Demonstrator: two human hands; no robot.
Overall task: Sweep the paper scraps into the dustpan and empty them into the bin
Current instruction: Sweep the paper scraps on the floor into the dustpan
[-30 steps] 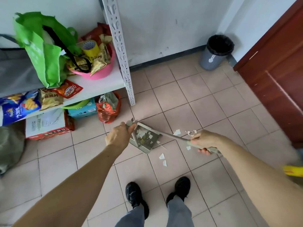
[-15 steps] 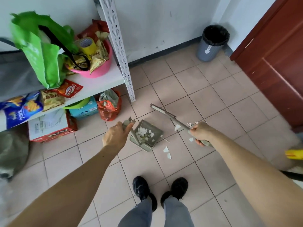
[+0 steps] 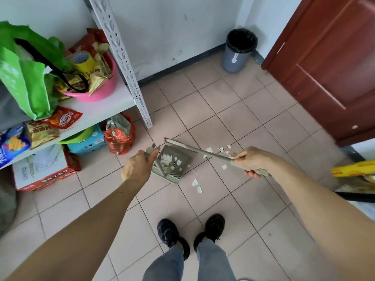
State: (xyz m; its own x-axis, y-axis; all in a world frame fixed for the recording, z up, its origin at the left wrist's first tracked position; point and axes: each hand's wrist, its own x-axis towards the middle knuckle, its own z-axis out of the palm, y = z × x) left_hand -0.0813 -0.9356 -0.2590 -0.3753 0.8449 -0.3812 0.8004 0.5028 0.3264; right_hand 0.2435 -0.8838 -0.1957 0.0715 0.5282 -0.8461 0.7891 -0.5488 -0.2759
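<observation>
My left hand grips the upright handle of a grey-green dustpan that rests on the tiled floor and holds several white paper scraps. My right hand is closed on the handle of a long grey broom, whose narrow head lies just beyond the pan's far edge. More scraps lie loose on the floor: a cluster by the broom shaft and a few to the right of the pan. A grey bin with a black liner stands in the far corner.
A white metal shelf at the left carries a green bag, a pink basin and snack packets; boxes and a red bag sit under it. A dark red door closes the right side. A yellow object pokes in at the right edge. My black shoes stand below.
The broom head has lifted off the dustpan and swung away to its far side. My left hand and the dustpan have stayed roughly in place.
</observation>
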